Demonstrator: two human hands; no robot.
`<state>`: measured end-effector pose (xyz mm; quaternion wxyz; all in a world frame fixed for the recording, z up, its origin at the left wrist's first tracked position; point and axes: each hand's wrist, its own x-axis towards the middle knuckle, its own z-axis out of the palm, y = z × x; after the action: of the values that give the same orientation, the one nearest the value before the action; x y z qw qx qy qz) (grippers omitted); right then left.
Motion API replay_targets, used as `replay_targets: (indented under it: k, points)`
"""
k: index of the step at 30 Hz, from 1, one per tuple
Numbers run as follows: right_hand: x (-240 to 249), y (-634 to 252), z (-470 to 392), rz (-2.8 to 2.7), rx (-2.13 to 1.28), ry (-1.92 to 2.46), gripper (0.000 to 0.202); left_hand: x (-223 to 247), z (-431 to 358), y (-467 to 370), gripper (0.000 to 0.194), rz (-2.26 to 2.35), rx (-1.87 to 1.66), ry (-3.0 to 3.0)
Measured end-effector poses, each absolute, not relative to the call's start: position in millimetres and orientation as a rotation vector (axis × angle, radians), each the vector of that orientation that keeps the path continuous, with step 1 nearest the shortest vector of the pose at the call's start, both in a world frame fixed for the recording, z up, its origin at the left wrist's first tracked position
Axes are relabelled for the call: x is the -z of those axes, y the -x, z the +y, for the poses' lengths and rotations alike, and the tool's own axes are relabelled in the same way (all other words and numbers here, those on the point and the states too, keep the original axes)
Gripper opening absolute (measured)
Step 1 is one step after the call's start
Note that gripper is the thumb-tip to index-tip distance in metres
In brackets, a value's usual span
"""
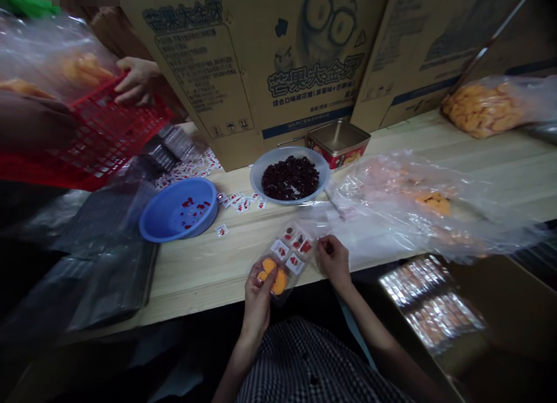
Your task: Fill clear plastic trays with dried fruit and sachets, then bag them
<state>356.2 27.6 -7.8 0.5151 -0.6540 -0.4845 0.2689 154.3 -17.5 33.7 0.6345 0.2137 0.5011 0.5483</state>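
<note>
Left fingers: clamped on the near-left side of the clear tray (293, 280), thumb over its orange pieces (278, 282); this left hand (257, 293) bears the hold.
Right fingers: curled together at the tray's far-right side; cannot tell whether this right hand (335, 262) pinches the tray's edge or anything else.
Tray and fingers: the tray lies between the hands, left of the right fingers, above the table's near edge.
Long axis: slants from the left thumb away and rightward.
Tray compartments: orange pieces nearest the body, two printed packets (295, 263) in the middle, small red and dark pieces at the far end.
Beyond the tray: bowl (256, 180) of dark pieces, with a tin (348, 158) behind it.
Leftward: loose packets (240, 203), then a blue basin (152, 218) on the table (195, 287).
In the way, rightward: a crumpled plastic bag (383, 185) sprawls just past the right hand.
Far left: another person's hand (137, 81) grips a red basket (108, 130).
</note>
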Motion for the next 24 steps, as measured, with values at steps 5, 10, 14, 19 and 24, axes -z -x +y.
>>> replay_targets:
  k: [5,10,14,19,24]
  points:
    - [-7,-350,34,-1.196,-0.64,1.532,0.016,-30,-25,-161,0.049,1.155,-1.204,-0.673]
    - [-10,-356,42,-1.109,-0.776,1.487,0.016,-23,-25,-161,0.049,1.078,-1.116,-0.592]
    - [-7,-361,49,-1.127,-0.788,1.526,0.012,-23,-20,-154,0.048,1.036,-1.026,-0.617]
    - [-10,-355,51,-1.165,-0.786,1.452,0.015,-32,-13,-146,0.048,1.028,-0.976,-0.711]
    - [-16,-348,48,-1.215,-0.733,1.421,0.016,-37,-2,-144,0.045,1.037,-0.927,-0.778]
